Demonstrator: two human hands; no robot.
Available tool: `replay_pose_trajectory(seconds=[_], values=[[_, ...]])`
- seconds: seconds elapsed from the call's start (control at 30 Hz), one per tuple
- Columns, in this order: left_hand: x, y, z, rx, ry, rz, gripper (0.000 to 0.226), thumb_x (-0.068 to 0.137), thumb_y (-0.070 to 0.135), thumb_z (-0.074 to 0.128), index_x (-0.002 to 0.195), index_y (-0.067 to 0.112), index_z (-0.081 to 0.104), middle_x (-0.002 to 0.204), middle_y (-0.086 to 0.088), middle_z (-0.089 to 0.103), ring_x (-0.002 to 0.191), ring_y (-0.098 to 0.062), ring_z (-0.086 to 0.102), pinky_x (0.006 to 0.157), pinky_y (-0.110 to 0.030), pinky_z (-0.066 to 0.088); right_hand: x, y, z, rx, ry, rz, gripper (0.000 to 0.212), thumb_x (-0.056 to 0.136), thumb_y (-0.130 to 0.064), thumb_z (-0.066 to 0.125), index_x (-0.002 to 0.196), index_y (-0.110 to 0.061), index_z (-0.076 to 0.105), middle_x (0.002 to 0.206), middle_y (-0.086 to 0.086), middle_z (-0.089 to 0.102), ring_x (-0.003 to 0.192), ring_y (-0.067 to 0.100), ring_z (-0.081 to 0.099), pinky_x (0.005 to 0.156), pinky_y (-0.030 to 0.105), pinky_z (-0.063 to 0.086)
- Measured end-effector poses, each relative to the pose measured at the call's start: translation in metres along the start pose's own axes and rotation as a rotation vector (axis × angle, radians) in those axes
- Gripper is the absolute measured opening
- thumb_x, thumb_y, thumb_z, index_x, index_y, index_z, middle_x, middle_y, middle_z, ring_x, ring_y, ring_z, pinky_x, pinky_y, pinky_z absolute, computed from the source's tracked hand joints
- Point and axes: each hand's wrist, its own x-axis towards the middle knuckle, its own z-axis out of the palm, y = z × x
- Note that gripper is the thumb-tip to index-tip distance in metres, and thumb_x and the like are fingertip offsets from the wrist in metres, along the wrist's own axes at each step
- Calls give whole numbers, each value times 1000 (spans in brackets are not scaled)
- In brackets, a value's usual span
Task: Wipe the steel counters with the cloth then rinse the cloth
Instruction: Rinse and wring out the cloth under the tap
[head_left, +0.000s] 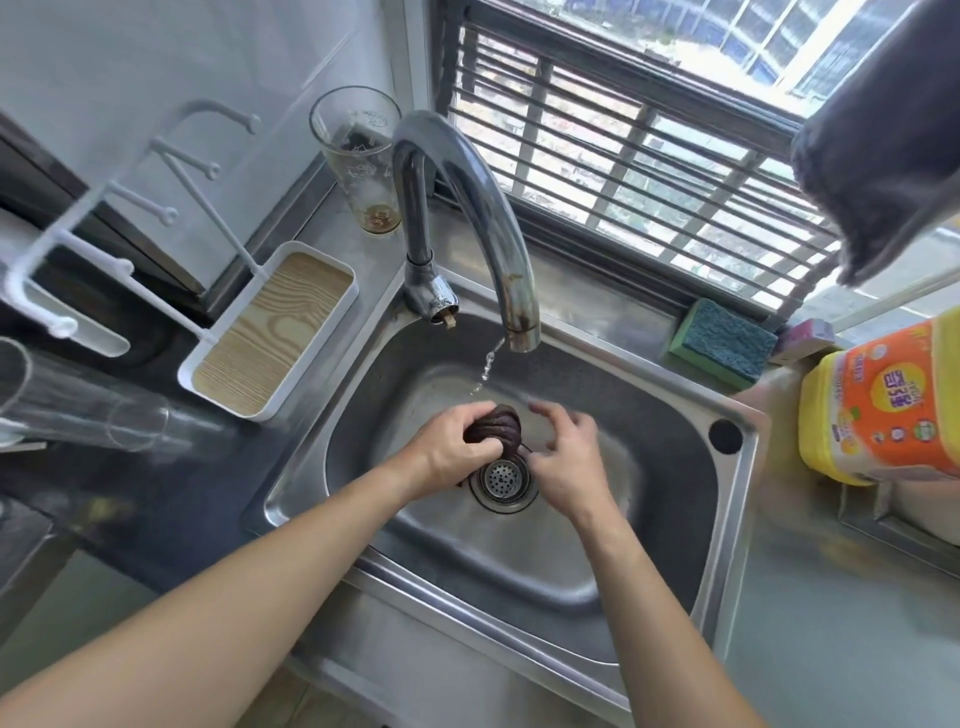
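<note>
Head view: at frame centre, over the round perforated drain strainer (503, 477) of the stainless steel sink (613, 530), left hand (451, 453) clamped around a wadded dark brown cloth (496, 427). Just right of it, right hand (562, 456) blurred, fingers curled, grip state impossible to tell. Above, thin trickle of water (487, 366) from the curved steel faucet (467, 208). Right edge: green scouring sponge (722, 343), yellow-and-orange detergent bottle (883, 405) on the counter (831, 649).

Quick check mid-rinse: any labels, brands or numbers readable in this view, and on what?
Yellow detergent jug with orange label: large characters and small print, blurred, not readable.
Tall clear drinking glass behind the curved steel tap: faint white printed motifs, no legible words.
Nothing else carries text.
</note>
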Motion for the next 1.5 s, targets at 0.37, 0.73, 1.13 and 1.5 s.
replay_pose_trajectory(seconds=[0.37,0.73,1.13,1.5], values=[[-2,-10,-15,-441,-186,-209,89,64,32,88,139,28,40,131,-2,59,113,-23,67,99,-53,55,4,-16,-7,373,-335,-66,43,63,-16,75,105,-23,66,92,3,73,82,15,66,78,39,56],[-10,-6,5,-385,-293,-354,30,82,14,82,110,11,71,89,-4,73,78,-13,70,62,-21,55,-5,-14,12,1050,-310,206,35,78,5,55,108,-10,67,93,14,68,81,23,65,70,29,53],[0,-31,-2,537,65,331,15,81,16,66,87,23,54,83,1,58,78,-25,60,67,-35,50,-6,25,-3,1260,-559,568,44,95,-32,66,127,-3,60,117,19,67,101,34,71,84,46,62],[-4,-26,-3,940,-176,600,24,93,28,45,114,22,57,93,-4,63,80,-30,67,58,-39,52,-8,7,14,673,-1162,496,46,100,-16,57,142,3,51,125,16,69,83,11,74,62,16,57]])
